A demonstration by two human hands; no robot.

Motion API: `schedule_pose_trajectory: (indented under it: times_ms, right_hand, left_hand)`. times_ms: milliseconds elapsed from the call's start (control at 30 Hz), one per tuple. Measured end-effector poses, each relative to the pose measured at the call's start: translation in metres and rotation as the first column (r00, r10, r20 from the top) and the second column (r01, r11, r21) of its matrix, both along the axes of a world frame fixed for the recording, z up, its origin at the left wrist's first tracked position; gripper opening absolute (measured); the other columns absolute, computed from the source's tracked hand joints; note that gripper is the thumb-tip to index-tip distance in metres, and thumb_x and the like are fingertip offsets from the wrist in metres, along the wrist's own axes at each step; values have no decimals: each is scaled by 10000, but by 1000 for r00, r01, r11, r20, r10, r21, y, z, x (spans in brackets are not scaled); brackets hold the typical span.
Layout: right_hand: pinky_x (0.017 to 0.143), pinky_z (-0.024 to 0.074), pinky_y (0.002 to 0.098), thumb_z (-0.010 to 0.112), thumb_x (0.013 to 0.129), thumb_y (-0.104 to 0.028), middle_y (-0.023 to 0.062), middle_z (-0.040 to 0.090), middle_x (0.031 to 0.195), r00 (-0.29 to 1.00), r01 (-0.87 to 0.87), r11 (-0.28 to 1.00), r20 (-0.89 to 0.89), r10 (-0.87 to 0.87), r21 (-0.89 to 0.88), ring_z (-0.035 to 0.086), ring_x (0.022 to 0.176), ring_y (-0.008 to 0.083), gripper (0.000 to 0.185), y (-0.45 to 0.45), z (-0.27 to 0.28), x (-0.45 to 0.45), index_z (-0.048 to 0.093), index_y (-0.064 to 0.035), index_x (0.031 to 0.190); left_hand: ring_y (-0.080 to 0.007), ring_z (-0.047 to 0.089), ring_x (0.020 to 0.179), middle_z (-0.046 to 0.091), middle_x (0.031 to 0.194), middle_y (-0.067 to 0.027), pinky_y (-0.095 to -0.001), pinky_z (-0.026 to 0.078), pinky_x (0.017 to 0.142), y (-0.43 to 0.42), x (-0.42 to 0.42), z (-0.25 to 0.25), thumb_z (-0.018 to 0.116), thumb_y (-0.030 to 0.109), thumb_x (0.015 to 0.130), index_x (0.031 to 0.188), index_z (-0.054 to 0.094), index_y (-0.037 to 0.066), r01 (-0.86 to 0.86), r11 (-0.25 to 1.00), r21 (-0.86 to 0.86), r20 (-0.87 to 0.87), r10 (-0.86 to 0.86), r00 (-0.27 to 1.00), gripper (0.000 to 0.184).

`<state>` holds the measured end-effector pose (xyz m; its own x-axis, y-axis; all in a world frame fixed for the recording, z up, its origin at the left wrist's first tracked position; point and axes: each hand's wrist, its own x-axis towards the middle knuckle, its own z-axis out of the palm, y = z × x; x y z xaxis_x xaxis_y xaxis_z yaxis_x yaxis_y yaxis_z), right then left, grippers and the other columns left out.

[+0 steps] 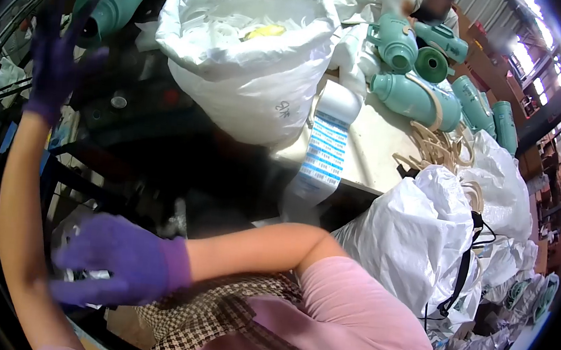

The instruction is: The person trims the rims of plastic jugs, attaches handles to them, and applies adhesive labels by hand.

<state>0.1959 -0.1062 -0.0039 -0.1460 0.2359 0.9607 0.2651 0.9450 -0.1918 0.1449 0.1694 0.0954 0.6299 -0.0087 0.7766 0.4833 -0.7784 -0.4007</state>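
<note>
My left hand (58, 66), in a purple glove, reaches up at the far left with its fingers spread and holds nothing. Right beside its fingertips lies a green thermos-like body (125, 1) with a handle and a dark round opening. My right hand (120, 261), gloved in purple too, is in front of my chest near my left forearm. Motion smears it somewhat, but its thumb and fingers stand apart and nothing shows between them.
A large white woven sack (242, 83) of white pieces stands ahead. Beside it, a roll of blue-and-white labels (327, 146) hangs over the table edge. Several green vessels (412, 100) and beige rings (435, 149) lie to the right, above white bags (417, 229). Another person (438, 8) is behind.
</note>
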Motion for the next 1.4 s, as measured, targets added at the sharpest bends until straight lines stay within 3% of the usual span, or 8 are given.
schedule_pose_trajectory:
  times_ms: [267, 400, 533, 700, 867, 1033, 1167, 1400]
  right_hand:
    - [864, 541, 429, 579, 918, -130, 88, 709, 1012, 401, 524, 839, 912, -91, -147, 680, 981, 288, 226, -52, -1, 246, 690, -138, 1114]
    - [895, 539, 485, 646, 889, -235, 203, 711, 1022, -57, 987, -162, 939, -340, 1, 673, 972, 415, 288, -144, 0, 489, 709, -70, 1116]
    - [874, 563, 465, 489, 983, -606, 252, 697, 1212, 20, 187, -807, 824, -566, -560, 680, 1075, 380, 705, -277, 15, 574, 590, -26, 1370]
    - [682, 582, 418, 688, 887, -430, 177, 733, 973, -236, 500, -520, 469, -851, -692, 718, 735, 301, 545, -369, -165, 713, 666, -7, 1230]
    - [606, 548, 373, 650, 883, -301, 160, 722, 905, -356, 433, -216, 54, -933, -875, 690, 659, 253, 377, -305, -127, 639, 689, -14, 1125]
    - [909, 537, 366, 635, 962, -222, 157, 748, 1060, 176, 813, -92, 394, -902, -575, 731, 982, 263, 321, -210, -49, 514, 690, -92, 1250]
    - [817, 550, 487, 572, 1003, -227, 233, 706, 1100, -101, 883, -448, 875, -473, -140, 710, 968, 365, 520, -167, -42, 477, 482, -338, 1502]
    - [580, 472, 286, 587, 1037, -257, 56, 618, 804, 102, 669, 332, -360, -927, -665, 576, 645, 173, 437, -170, -78, 587, 507, -129, 1447]
  left_hand:
    - [-341, 396, 1471, 462, 1532, -160, -422, 420, 1157, 42, 15, -32, 754, 25, 826, 1509, 468, 201, 32, 937, -348, 135, 16, 991, 762]
    - [-353, 397, 1471, 410, 1590, -152, -447, 428, 1140, -84, -60, -40, 688, -41, 835, 1467, 521, 124, -23, 949, -315, 150, 74, 986, 674]
    - [-273, 407, 1455, 469, 1557, -154, -417, 329, 1191, -173, -150, -47, 591, 29, 962, 1527, 430, 0, -39, 886, -463, 278, 187, 942, 589]
    - [-260, 492, 1369, 546, 1473, -157, -391, 383, 1137, -162, -200, -37, 561, 113, 985, 1472, 495, -10, -56, 760, -648, 289, 313, 905, 507]
    - [-247, 576, 1283, 624, 1389, -159, -364, 438, 1083, -152, -184, -44, 532, 198, 1008, 1418, 560, -19, 120, 298, -947, 145, 66, 987, 465]
    - [-191, 634, 1134, 690, 1245, -132, -307, 475, 988, -128, -142, -89, 585, 181, 959, 1316, 638, -34, 275, 160, -948, 303, 191, 934, 419]
    - [-168, 634, 1109, 682, 1242, -98, -292, 491, 964, -112, -123, -113, 575, 136, 976, 1301, 638, -27, 355, 48, -933, 359, 122, 925, 370]
    - [-126, 617, 976, 665, 1085, -45, -266, 499, 868, -129, -130, -136, 578, 169, 1003, 1218, 637, 4, 518, -35, -855, 497, 233, 836, 278]
